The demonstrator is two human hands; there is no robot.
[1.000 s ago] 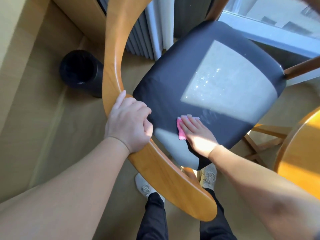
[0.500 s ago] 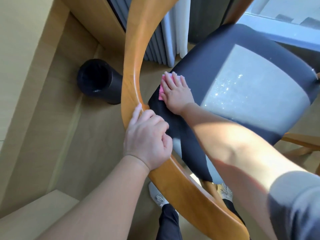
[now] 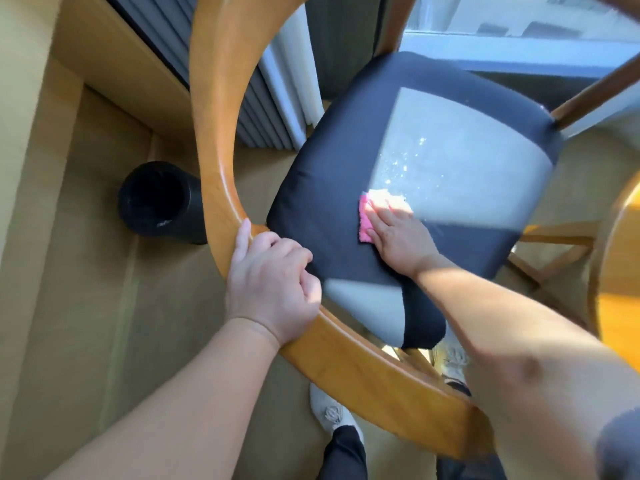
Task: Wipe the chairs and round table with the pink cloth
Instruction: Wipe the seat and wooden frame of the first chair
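Right hand (image 3: 398, 237) lies flat near the centre of the frame, fingers straight and close together, pressing the pink cloth (image 3: 364, 218) onto the dark seat cushion (image 3: 325, 209). The cloth shows as a pink strip along the hand's left edge and past the fingertips, right at the border of a sunlit patch on the cushion. Bright specks glint in that lit patch just above the fingers.

Left hand (image 3: 270, 285), lower and left of centre, curls its fingers and thumb round the chair's curved wooden back rail (image 3: 214, 140), gripping it where the rail bends closest to the cushion's left corner. The rail sweeps down from the top of the frame, through that grip and on toward the lower right, where the right forearm crosses over it.

At the right edge a slice of the round table (image 3: 620, 306) shows, its wooden top lit orange, near the chair but apart from it. On the tan floor at the left, just beyond the rail, stands a black cylindrical bin (image 3: 156, 202) with its top open. A pale shoe (image 3: 330, 414) and dark trouser legs sit at the bottom — partly under the rail.
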